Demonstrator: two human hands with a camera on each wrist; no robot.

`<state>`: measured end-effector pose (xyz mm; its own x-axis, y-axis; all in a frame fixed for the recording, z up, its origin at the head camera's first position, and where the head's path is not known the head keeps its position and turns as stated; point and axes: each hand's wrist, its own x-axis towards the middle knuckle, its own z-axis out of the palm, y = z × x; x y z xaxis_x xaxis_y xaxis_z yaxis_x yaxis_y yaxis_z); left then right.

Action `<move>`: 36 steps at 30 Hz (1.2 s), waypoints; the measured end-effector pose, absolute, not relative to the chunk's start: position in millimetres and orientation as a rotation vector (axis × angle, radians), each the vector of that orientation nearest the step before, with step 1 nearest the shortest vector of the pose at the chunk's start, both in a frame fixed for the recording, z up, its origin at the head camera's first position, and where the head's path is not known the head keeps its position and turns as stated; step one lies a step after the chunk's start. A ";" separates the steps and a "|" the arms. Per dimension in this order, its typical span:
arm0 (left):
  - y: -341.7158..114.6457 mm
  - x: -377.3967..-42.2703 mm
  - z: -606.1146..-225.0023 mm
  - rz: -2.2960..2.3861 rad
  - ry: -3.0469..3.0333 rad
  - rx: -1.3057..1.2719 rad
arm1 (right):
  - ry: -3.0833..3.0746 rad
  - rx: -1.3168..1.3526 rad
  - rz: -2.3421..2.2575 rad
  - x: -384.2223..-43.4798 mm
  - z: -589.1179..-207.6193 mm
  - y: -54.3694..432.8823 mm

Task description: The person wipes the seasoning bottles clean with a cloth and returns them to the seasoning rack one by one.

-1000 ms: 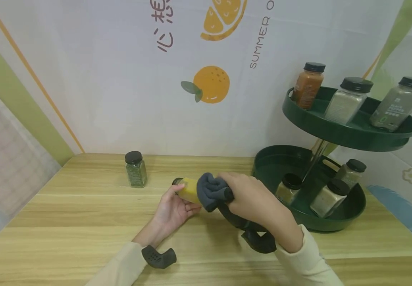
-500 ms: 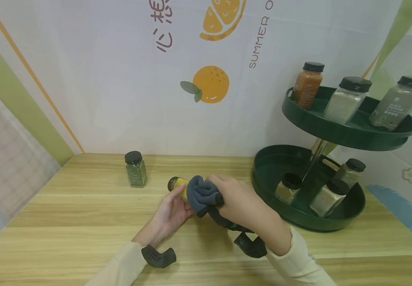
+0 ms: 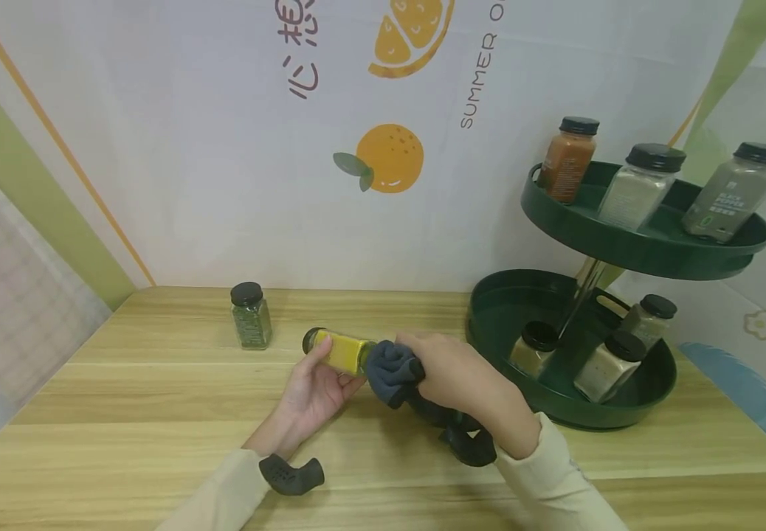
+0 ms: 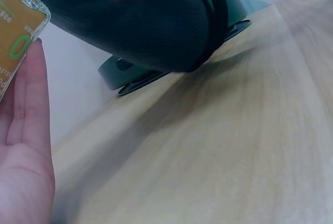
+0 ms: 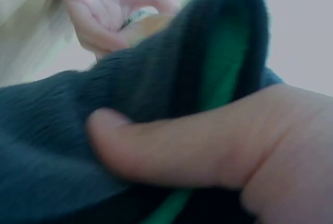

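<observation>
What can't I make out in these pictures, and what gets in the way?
Full label of the yellow jar: too small in the head view, cut by the left edge in the left wrist view.
Most fingers of the right hand: hidden by the dark cloth in the right wrist view.
What the green patch is: blurred, right wrist view.
Print on the lower-tier jars: too small, head view.

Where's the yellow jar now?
In the head view's lower middle, the yellow jar is held tilted in the left hand, beside the dark cloth in the right hand.
</observation>
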<state>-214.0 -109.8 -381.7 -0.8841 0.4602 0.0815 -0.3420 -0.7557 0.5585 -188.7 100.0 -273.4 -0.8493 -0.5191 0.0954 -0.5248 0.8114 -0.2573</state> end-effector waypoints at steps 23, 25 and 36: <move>-105.1 -215.8 -382.3 2.644 0.793 0.272 | -2.794 0.755 0.648 -184.6 -273.3 83.5; -104.9 -216.1 -381.6 2.662 0.763 0.249 | -2.817 0.770 0.641 -186.5 -275.7 84.5; -107.7 -215.2 -380.3 2.668 0.685 0.234 | -2.826 0.888 0.493 -189.9 -280.5 88.3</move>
